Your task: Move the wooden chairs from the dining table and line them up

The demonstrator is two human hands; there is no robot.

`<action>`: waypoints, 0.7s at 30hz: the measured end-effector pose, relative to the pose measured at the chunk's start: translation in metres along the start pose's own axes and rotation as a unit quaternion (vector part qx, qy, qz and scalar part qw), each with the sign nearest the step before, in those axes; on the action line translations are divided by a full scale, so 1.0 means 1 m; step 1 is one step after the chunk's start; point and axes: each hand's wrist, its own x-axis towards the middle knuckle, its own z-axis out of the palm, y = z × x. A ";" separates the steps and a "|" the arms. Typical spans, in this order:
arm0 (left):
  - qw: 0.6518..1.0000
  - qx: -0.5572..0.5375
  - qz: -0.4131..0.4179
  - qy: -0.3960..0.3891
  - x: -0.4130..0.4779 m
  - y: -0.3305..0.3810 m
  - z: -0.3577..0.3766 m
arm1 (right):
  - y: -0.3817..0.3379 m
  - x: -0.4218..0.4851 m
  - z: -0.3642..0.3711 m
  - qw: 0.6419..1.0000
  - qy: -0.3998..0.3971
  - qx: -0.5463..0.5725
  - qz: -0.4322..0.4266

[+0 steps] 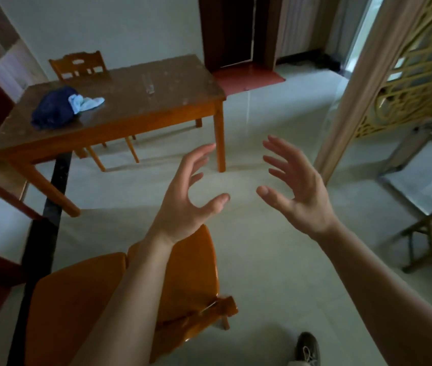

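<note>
A: Status? Left hand (183,196) and right hand (299,191) spread wide, empty.
B: Two wooden chairs (119,299) stand side by side on the floor; one chair (79,65) remains at the desk's (135,101) far edge.

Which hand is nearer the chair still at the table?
Left. The left hand is raised toward the chair behind the table; the right hand is farther right.

Home dining room, wooden table (135,101), chairs (79,65)
</note>
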 end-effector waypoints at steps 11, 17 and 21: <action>0.999 -0.011 0.044 -0.022 0.203 -0.002 0.154 | 0.086 0.097 -0.212 0.998 0.003 -0.056 -0.035; 1.000 0.009 0.011 0.021 0.267 -0.032 0.151 | 0.138 0.199 -0.227 0.996 -0.064 -0.028 -0.062; 0.998 0.028 0.004 0.052 0.323 -0.075 0.135 | 0.185 0.282 -0.211 0.993 -0.099 -0.008 -0.069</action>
